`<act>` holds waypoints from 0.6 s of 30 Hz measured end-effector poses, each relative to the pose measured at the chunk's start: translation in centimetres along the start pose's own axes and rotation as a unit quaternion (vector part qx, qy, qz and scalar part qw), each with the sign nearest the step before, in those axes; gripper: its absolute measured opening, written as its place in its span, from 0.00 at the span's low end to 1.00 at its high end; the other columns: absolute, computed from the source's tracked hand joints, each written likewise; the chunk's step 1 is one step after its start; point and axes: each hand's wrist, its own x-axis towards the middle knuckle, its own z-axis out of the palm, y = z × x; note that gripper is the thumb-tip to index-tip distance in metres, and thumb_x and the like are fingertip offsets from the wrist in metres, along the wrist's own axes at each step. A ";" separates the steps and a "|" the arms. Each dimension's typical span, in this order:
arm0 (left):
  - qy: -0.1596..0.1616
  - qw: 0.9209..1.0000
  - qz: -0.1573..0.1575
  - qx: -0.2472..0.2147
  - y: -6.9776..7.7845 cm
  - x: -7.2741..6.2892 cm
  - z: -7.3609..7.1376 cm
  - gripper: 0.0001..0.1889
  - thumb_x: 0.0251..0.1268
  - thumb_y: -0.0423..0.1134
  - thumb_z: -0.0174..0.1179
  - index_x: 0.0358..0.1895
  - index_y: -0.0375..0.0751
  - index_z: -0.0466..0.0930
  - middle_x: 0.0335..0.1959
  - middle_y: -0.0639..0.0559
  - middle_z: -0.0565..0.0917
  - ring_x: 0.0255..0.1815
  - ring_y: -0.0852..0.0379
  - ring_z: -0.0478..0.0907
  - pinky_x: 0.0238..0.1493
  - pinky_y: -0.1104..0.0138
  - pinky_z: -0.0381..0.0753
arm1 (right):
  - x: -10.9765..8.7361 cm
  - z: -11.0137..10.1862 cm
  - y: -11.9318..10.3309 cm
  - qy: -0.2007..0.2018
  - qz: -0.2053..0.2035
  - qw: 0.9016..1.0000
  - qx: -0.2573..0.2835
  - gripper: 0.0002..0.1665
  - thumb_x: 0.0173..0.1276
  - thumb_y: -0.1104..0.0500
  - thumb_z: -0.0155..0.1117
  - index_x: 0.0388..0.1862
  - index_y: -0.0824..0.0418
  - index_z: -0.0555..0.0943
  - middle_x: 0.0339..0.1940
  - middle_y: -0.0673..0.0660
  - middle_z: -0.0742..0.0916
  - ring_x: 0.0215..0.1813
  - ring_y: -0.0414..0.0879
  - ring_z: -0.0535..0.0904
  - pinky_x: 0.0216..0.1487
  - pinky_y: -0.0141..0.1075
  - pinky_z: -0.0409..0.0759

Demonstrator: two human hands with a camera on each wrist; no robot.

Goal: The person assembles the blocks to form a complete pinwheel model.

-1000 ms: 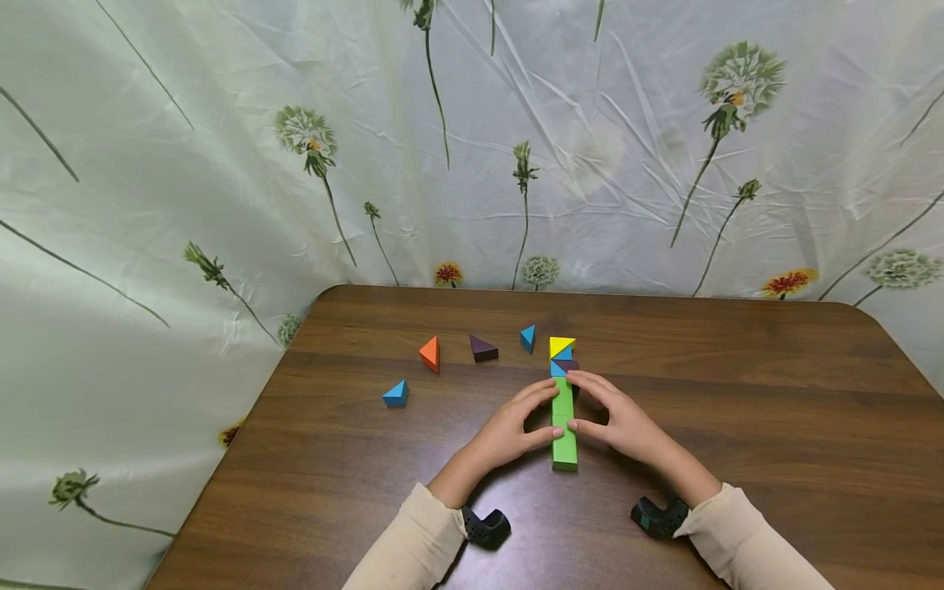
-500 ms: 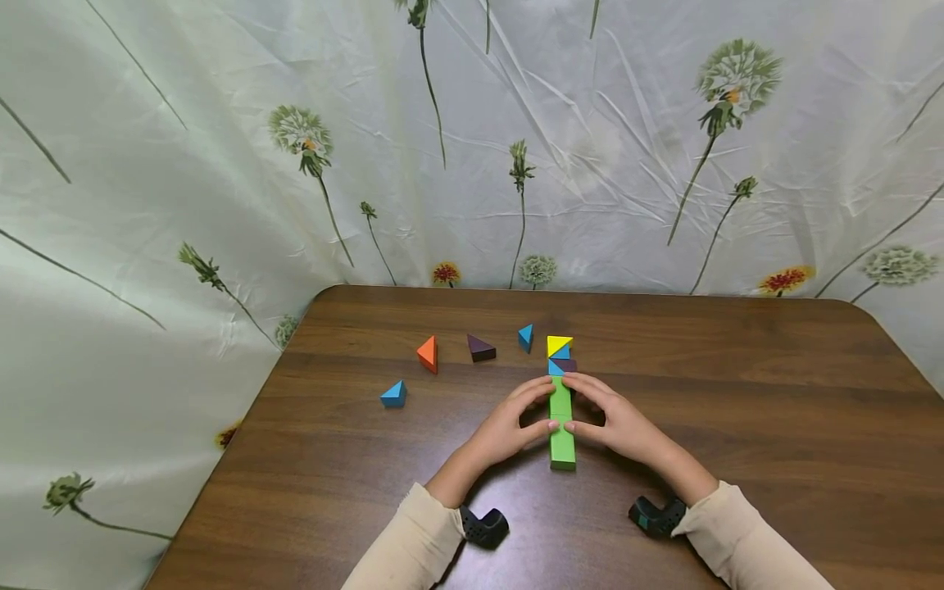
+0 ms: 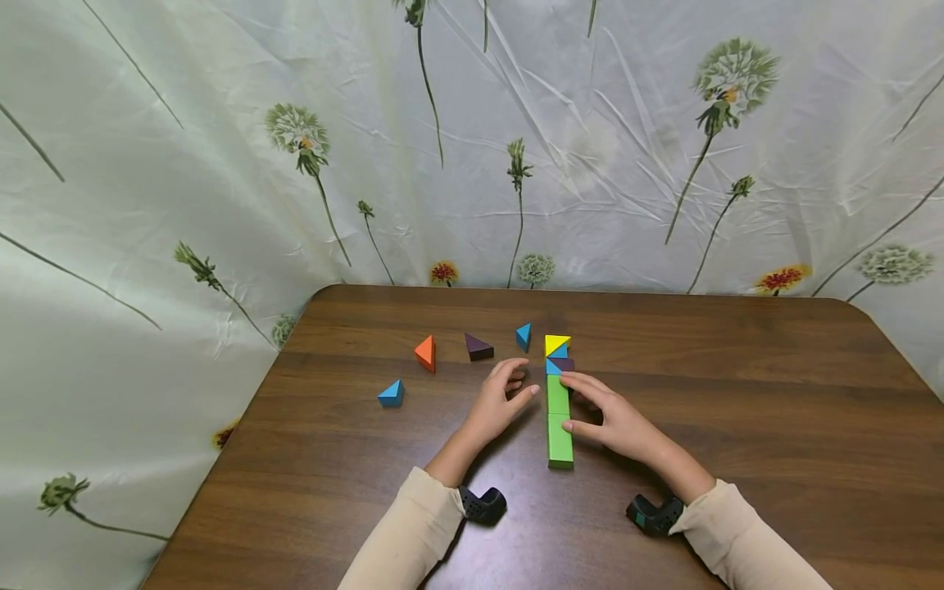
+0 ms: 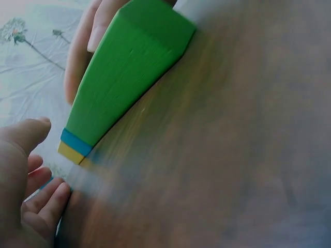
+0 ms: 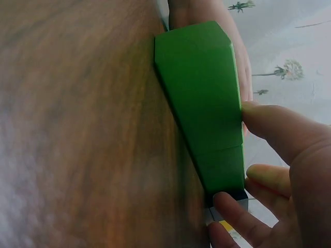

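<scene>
- The left hand (image 3: 497, 406) has been drawn leftward off the green blocks (image 3: 559, 434); its fingers are loosely bent, nothing gripped.
- By the right hand (image 3: 623, 422), fingers relaxed, their right side is still touched.
- The green blocks are aligned end to end between the hands.
- Beyond, smaller triangular blocks (image 3: 553, 342) are lined up.

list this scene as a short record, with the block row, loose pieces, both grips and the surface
row, near to far: near green block; far green block; blue triangle beside purple triangle; yellow triangle with another blue one
loose pieces: orange wedge, purple wedge, two blue wedges, all left of row
left grip: beside row, apart from it
right grip: on row's right, thumb touching near green block
surface: brown wood-grain table
</scene>
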 end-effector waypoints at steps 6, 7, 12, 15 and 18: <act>0.043 0.998 -0.007 0.050 -1.0 0.9 -0.2 0.26 0.59 0.39 0.59 0.59 0.33 0.65 0.55 0.43 0.70 0.56 0.50 0.68 0.55 0.64 0.68 | 0.0 -0.1 -0.7 -0.001 0.006 1.000 -0.003 0.37 0.59 0.58 0.65 0.65 0.66 0.63 0.65 0.62 0.65 0.53 0.54 0.72 0.50 0.47 0.71; 0.046 0.997 -0.009 0.057 -1.0 1.1 -0.3 0.26 0.59 0.40 0.60 0.59 0.33 0.65 0.55 0.42 0.70 0.56 0.50 0.68 0.56 0.64 0.67 | 0.0 -0.2 -1.2 -0.002 0.007 1.000 -0.001 0.37 0.58 0.59 0.65 0.64 0.67 0.63 0.65 0.64 0.65 0.53 0.55 0.72 0.50 0.48 0.71; 0.054 0.995 -0.018 0.082 -1.3 2.0 -0.4 0.27 0.59 0.40 0.60 0.59 0.31 0.64 0.55 0.41 0.70 0.57 0.50 0.67 0.57 0.64 0.66 | 0.0 -1.0 -3.9 -0.007 0.017 1.000 0.007 0.35 0.57 0.66 0.65 0.62 0.74 0.63 0.63 0.69 0.65 0.50 0.60 0.73 0.49 0.51 0.71; 0.058 0.994 -0.024 0.094 -1.5 2.5 -0.5 0.27 0.59 0.40 0.60 0.59 0.32 0.64 0.56 0.42 0.70 0.57 0.50 0.67 0.56 0.63 0.66 | -0.1 -1.2 -4.4 -0.010 0.019 1.000 0.002 0.35 0.57 0.66 0.64 0.62 0.74 0.63 0.63 0.69 0.65 0.49 0.60 0.73 0.48 0.51 0.71; 0.060 0.992 -0.028 0.105 -1.6 3.0 -0.5 0.27 0.59 0.41 0.60 0.60 0.34 0.64 0.56 0.42 0.70 0.56 0.50 0.68 0.55 0.63 0.68 | -0.1 -0.9 -3.5 -0.007 0.010 1.000 -0.004 0.35 0.58 0.64 0.65 0.62 0.73 0.63 0.63 0.68 0.65 0.49 0.58 0.73 0.48 0.50 0.72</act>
